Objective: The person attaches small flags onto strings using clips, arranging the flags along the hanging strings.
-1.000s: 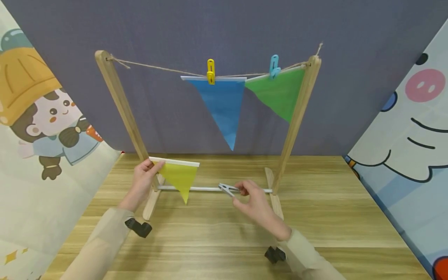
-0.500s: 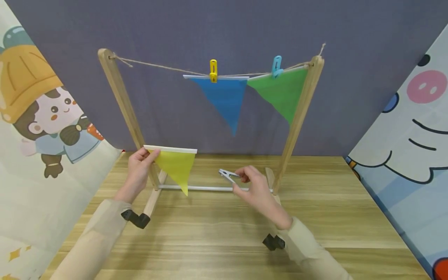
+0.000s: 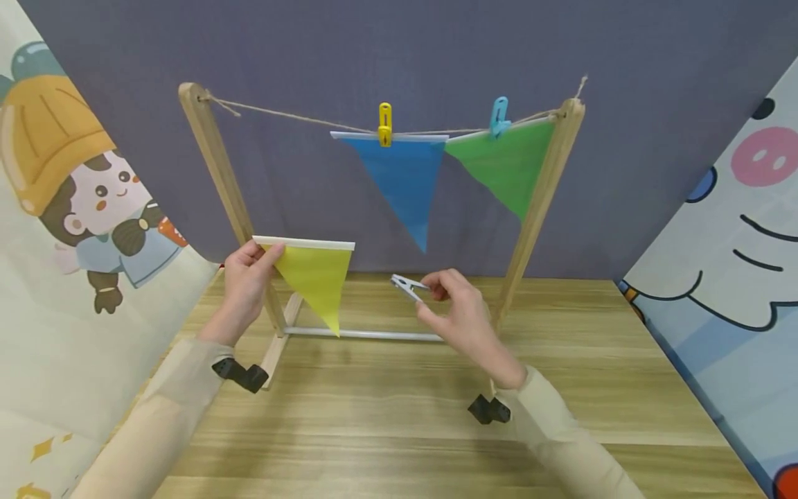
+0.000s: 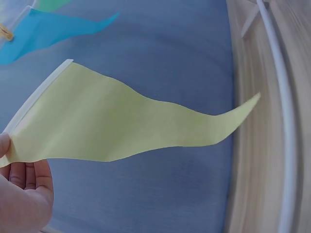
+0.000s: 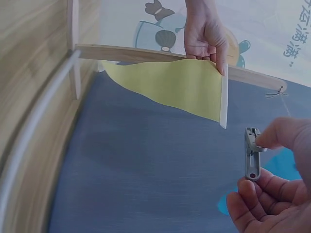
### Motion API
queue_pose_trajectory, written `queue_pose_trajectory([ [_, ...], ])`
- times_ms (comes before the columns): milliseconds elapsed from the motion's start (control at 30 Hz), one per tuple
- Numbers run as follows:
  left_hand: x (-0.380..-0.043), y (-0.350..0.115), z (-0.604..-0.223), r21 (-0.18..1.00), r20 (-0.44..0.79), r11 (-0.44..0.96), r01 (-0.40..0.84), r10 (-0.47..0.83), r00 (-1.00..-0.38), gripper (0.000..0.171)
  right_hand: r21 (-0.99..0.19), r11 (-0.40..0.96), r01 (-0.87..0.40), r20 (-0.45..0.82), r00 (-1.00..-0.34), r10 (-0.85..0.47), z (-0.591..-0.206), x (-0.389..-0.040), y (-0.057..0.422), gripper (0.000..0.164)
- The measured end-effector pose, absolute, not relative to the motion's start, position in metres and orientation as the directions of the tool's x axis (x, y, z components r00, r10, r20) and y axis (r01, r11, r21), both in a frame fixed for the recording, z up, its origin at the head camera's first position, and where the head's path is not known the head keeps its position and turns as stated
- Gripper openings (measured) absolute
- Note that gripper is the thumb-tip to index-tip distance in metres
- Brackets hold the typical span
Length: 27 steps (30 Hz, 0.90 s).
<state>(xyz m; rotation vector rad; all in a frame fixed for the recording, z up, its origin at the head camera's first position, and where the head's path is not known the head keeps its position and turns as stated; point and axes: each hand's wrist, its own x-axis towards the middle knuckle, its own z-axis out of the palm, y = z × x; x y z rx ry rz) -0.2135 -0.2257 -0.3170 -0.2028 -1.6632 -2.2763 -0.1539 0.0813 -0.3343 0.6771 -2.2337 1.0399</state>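
Observation:
A yellow triangular flag [image 3: 316, 277] with a white top edge hangs from my left hand [image 3: 246, 287], which pinches its upper left corner between thumb and fingers. My right hand [image 3: 460, 308] holds a grey clothespin [image 3: 406, 285] by its handles, the nose pointing left. In the right wrist view the thumb presses one side of the clothespin [image 5: 252, 155] and fingers support the other. Above, a blue flag [image 3: 402, 180] is clipped to the twine [image 3: 283, 115] by a yellow clothespin [image 3: 385, 125]. Beside it a green flag [image 3: 514, 163] hangs under a light blue clothespin [image 3: 499, 118].
The twine runs between a left wooden post [image 3: 215, 156] and a right wooden post [image 3: 548, 184]. A white rod [image 3: 374, 335] joins the posts low down, above the wooden table [image 3: 374, 430]. A grey backdrop [image 3: 312, 48] stands behind; printed cloths flank both sides.
Both hands have risen toward the twine, the left carrying the yellow flag and the right the grey clothespin. The view has shifted slightly.

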Motion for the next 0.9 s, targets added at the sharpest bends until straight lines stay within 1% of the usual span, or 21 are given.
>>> queue_pose_trajectory([
  [133, -0.213, -0.223, -0.309, 0.886, 0.298, -0.310, 0.345, -0.187, -0.936, 0.020, -0.488, 0.545, -0.682, 0.710, -0.673, -0.206, -0.326, -0.158, 0.080, 0.022],
  [233, -0.213, -0.223, -0.303, 0.872, 0.305, -0.337, 0.355, -0.193, -0.933, 0.022, -0.470, 0.536, -0.702, 0.731, -0.649, -0.209, -0.318, -0.161, 0.078, 0.022],
  [333, -0.213, -0.222, -0.298, 0.864, 0.315, -0.346, 0.365, -0.194, -0.929, 0.021, -0.460, 0.533, -0.710, 0.742, -0.637, -0.208, -0.311, -0.163, 0.077, 0.022],
  [567, -0.214, -0.222, -0.287, 0.841, 0.325, -0.386, 0.378, -0.197, -0.925, 0.017, -0.460, 0.534, -0.710, 0.736, -0.641, -0.218, -0.299, -0.165, 0.073, 0.022],
  [767, -0.214, -0.220, -0.278, 0.822, 0.337, -0.407, 0.398, -0.215, -0.917, 0.006, -0.442, 0.545, -0.713, 0.740, -0.633, -0.228, -0.289, -0.166, 0.071, 0.022],
  [900, -0.215, -0.219, -0.275, 0.820, 0.324, -0.417, 0.391, -0.224, -0.919, 0.008, -0.427, 0.543, -0.723, 0.749, -0.619, -0.235, -0.284, -0.168, 0.071, 0.022],
])
